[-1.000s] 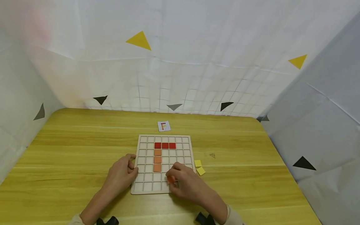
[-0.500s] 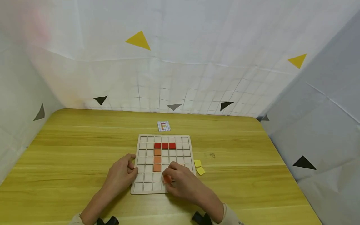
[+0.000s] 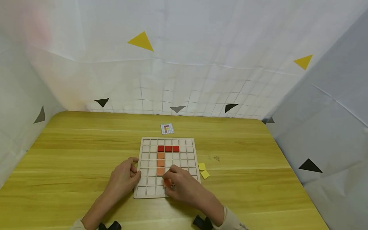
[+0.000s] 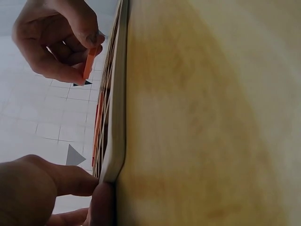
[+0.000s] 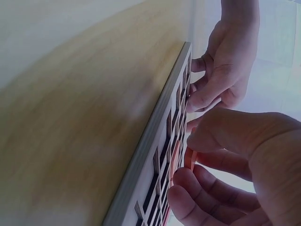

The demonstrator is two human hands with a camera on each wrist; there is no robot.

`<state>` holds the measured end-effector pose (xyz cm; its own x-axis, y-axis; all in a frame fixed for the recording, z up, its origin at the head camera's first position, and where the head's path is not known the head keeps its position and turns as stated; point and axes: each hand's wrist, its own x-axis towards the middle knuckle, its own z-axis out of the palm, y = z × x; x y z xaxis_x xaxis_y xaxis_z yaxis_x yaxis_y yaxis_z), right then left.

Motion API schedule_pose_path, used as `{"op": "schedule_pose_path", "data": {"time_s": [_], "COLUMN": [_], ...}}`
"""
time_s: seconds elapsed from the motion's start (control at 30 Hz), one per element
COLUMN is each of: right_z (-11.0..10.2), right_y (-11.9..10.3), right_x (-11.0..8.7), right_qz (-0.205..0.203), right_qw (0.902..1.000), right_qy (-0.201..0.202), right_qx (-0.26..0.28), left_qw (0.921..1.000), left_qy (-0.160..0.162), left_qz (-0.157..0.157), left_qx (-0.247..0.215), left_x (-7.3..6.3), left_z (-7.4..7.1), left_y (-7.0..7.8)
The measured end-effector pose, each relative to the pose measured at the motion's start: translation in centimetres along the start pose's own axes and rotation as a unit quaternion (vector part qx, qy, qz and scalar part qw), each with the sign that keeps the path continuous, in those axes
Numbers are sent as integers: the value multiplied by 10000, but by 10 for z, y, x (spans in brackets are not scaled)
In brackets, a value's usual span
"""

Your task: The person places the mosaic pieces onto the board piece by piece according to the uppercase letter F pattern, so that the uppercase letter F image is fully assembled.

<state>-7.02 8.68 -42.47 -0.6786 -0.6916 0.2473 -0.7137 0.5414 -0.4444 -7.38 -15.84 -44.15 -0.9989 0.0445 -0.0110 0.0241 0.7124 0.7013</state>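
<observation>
A square wooden grid board (image 3: pixel 152 196) lies on the table, with three red tiles (image 3: pixel 168 149) in a row and three orange tiles (image 3: pixel 160 163) in a column below the leftmost red one. Between thumb and fingertips, my right hand (image 3: pixel 184 188) pinches another orange tile (image 5: pixel 190 157). That tile (image 4: pixel 90 62) is tilted on edge just above the lower middle cells. My left hand (image 3: pixel 125 177) rests its thumb and index finger against the board's left edge, the other fingers bent beneath. Part of the lower right grid is hidden behind my right hand.
Two yellow tiles (image 3: pixel 203 170) lie on the table (image 3: pixel 244 179) just right of the board. A small printed card (image 3: pixel 167 128) with a coloured grid pattern lies beyond its far edge. White sheets (image 3: pixel 201 48) stand behind and at both sides.
My right hand has moved left over the board, carrying the orange tile closer to the cell below the orange column. My left hand has stayed at the board's edge.
</observation>
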Motion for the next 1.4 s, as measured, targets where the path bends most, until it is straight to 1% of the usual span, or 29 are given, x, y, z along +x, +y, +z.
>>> {"op": "schedule_pose_path", "data": {"time_s": [0.13,0.37,0.7,0.9,1.03,1.4], "right_z": [1,4,9,13,16,16], "right_y": [-1,-2,-3,-4,-5,-5], "right_x": [2,7,13,17,20,22], "right_qz": [44,-82,-69,-69,-43,63], "right_qw": [10000,9998,10000,10000,9999,9997], "right_qy": [28,171,51,-57,-80,-155], "right_qx": [21,-17,-14,39,-71,-182], "left_qw": [10000,10000,10000,9999,9998,10000], "left_qy": [-10,-29,-60,-67,-65,-39], "left_qz": [23,-7,-23,-145,-196,-61], "left_qx": [8,-14,15,-5,-2,-34], "left_x": [1,2,2,0,-2,1], "left_z": [1,2,1,-1,-1,0], "left_y": [0,-1,-2,-3,-3,-2]}}
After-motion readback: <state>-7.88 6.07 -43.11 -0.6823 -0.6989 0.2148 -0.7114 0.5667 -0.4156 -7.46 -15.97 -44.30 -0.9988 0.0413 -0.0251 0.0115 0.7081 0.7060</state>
